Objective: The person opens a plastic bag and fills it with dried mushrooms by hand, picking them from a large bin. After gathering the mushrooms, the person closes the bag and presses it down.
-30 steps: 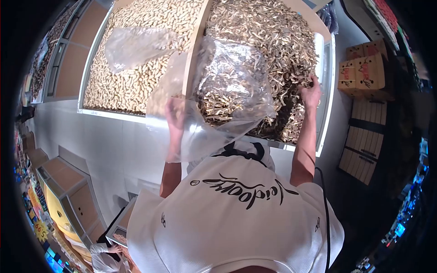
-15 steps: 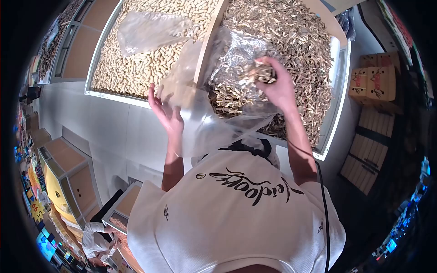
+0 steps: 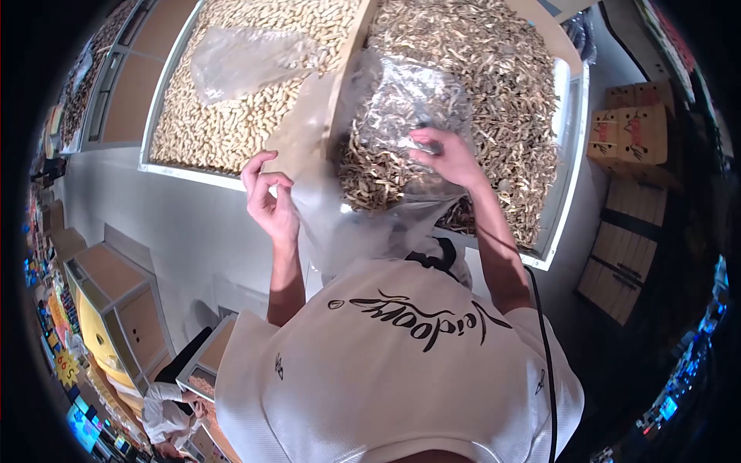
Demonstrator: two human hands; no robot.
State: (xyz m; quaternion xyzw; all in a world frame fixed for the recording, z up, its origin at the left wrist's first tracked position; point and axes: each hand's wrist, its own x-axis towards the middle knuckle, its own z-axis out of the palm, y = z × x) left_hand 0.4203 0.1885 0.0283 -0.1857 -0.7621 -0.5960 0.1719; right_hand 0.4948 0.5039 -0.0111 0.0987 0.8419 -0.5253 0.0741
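A large clear plastic bag [image 3: 363, 231] lies open across the front edge of the bins, with brown dried strips, perhaps sliced mushrooms [image 3: 378, 174], in its mouth. At its left side my left hand [image 3: 270, 201] has bent fingers, thumb and forefinger pinching the bag's edge. My right hand [image 3: 449, 158] is over the bag's right part, fingers apart and nothing seen in them. Beneath and beyond it, loose dried strips [image 3: 509, 116] fill the right bin. Crumpled clear film [image 3: 421, 96] covers some of them.
Left of a wooden divider [image 3: 351, 65], peanuts in shells [image 3: 231, 127] fill another bin, with a plastic bag [image 3: 247, 62] on top. Printed cardboard boxes [image 3: 633, 135] are stacked at right. A black cable [image 3: 546, 339] runs by my right arm. Another person [image 3: 166, 409] stands at lower left.
My right hand has let go of its handful of dried strips and moved slightly down and left. My left hand's fingers have curled in at the bag's edge, moving a little left.
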